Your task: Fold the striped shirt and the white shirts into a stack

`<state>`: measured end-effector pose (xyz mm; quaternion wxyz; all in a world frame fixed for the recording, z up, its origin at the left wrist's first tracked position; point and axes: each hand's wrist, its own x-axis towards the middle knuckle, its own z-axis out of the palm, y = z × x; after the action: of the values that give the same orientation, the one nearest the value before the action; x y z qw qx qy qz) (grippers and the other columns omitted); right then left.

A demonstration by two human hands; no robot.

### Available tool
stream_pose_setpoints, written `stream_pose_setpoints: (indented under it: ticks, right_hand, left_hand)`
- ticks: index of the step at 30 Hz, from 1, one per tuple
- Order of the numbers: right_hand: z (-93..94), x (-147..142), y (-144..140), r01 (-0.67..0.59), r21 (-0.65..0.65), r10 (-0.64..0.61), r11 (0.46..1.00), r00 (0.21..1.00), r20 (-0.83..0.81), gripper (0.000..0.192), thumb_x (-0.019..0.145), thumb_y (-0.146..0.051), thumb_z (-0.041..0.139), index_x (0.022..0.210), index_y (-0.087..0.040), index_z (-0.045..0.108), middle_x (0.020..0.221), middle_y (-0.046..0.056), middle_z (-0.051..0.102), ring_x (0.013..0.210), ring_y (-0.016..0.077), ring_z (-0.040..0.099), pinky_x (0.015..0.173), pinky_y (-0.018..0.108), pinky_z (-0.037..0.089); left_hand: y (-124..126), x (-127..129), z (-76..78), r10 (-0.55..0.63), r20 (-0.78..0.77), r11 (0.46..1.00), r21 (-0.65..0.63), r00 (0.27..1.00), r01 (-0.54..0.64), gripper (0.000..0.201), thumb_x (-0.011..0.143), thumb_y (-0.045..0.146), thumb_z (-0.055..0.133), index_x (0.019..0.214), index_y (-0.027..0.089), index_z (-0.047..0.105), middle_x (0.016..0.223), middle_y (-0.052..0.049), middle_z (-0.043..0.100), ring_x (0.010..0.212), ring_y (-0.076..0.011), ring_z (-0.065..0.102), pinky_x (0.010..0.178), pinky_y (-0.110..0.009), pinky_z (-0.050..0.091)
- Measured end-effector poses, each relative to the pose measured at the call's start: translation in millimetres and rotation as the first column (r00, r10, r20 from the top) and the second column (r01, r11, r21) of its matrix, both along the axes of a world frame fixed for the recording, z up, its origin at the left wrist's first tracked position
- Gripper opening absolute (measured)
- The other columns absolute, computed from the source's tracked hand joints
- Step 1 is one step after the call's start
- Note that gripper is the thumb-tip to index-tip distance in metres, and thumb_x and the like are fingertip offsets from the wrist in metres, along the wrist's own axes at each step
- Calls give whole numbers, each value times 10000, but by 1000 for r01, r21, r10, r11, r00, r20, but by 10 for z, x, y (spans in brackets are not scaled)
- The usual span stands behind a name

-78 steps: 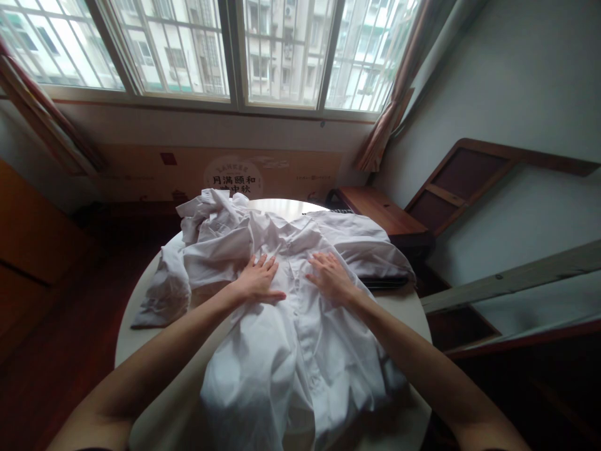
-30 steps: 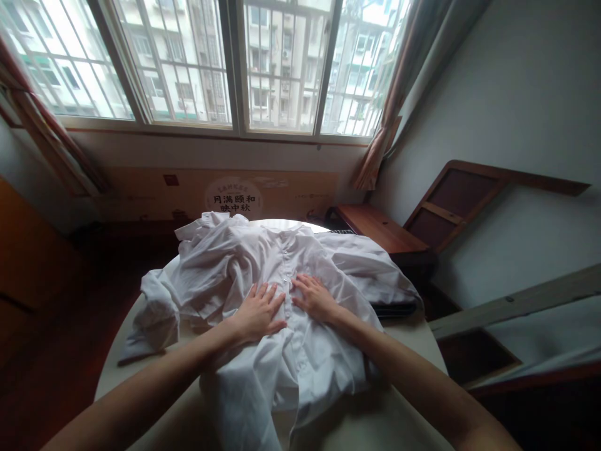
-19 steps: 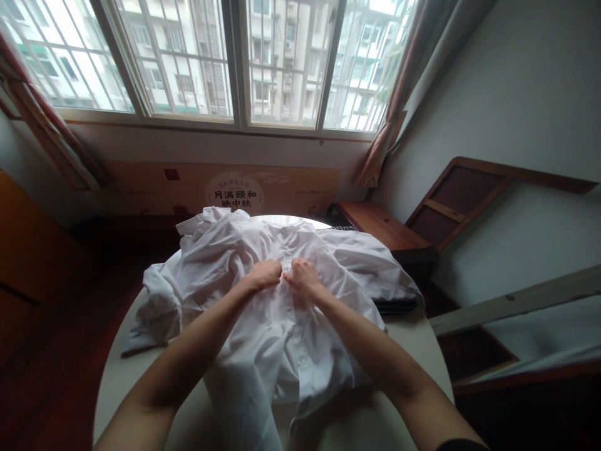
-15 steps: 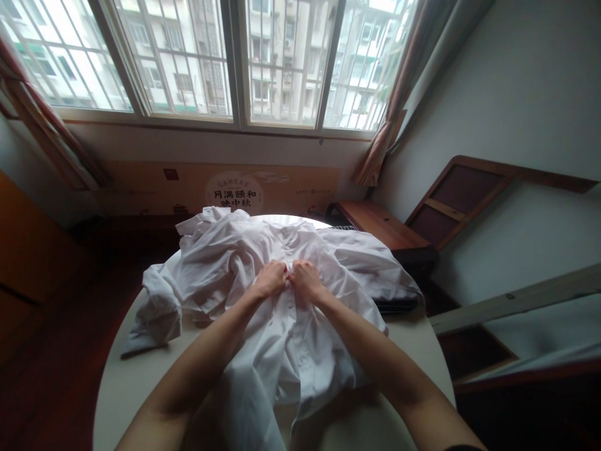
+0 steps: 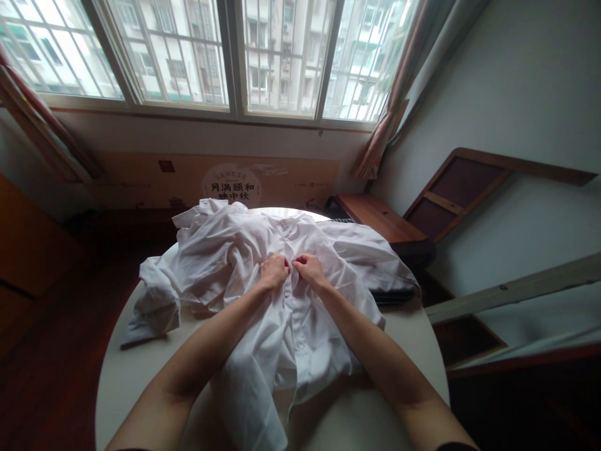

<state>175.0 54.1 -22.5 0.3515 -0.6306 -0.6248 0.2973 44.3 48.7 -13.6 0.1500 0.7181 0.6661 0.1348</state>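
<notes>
Round table [image 5: 141, 376]: both hands pinch white shirt [image 5: 225, 250] mid-placket.

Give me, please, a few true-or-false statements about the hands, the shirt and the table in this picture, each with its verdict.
1. Both hands pinch the white shirt at its button strip. True: left hand, right hand.
2. The shirt lies on a square table. False: the table is round.
3. The two hands are far apart. False: they nearly touch.
4. A sleeve trails toward the table's left edge. True.
</notes>
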Motion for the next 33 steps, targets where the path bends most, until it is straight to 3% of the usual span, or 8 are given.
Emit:
stream_pose_setpoints:
  ticks: [12, 21, 25, 29, 33]
  right_hand:
    - [-158, -32, -24, 9, 116, 3, 993, 995, -101, 191, 699, -217, 606, 831, -145, 724, 838, 67, 732, 775, 183, 673, 755, 274, 504]
    - [-226, -57, -30, 3, 136, 16, 991, 991, -136, 183, 691, -254, 615, 799, -171, 737, 760, 43, 727, 710, 180, 658, 690, 268, 501]
    - [-222, -42, -31, -43, 96, 66, 994, 964, -259, 202, 684, -269, 596, 789, -170, 737, 720, 29, 713, 643, 160, 624, 598, 242, 477]
    - [-143, -15, -22, -101, -31, 76, 994, 890, -450, 200, 702, -271, 556, 735, -151, 713, 588, -5, 645, 486, 108, 521, 472, 209, 401]
    - [-25, 16, -5, -197, -147, 81, 969, 819, -568, 105, 669, -219, 617, 694, -141, 682, 556, -23, 609, 463, 81, 490, 469, 193, 399]
  left_hand:
    - [7, -86, -125, 90, 304, 995, 4, 948, -96, 192, 827, 329, 543, 845, 204, 688, 883, -33, 711, 837, -184, 629, 795, -313, 440]
    - [34, -71, -114, 135, 343, 991, -23, 930, -135, 181, 803, 320, 587, 824, 181, 701, 838, -53, 717, 794, -189, 633, 748, -293, 428]
    - [34, -79, -130, 143, 383, 989, -13, 913, -149, 182, 784, 336, 605, 787, 186, 708, 803, -49, 719, 755, -188, 634, 704, -283, 417]
    - [58, -100, -203, 120, 520, 989, 8, 846, -145, 194, 748, 360, 641, 730, 180, 711, 729, -40, 713, 664, -161, 622, 631, -253, 409]
    - [97, -119, -282, 116, 598, 988, 12, 793, -153, 165, 708, 321, 660, 709, 166, 717, 675, -38, 695, 610, -144, 600, 565, -230, 393]
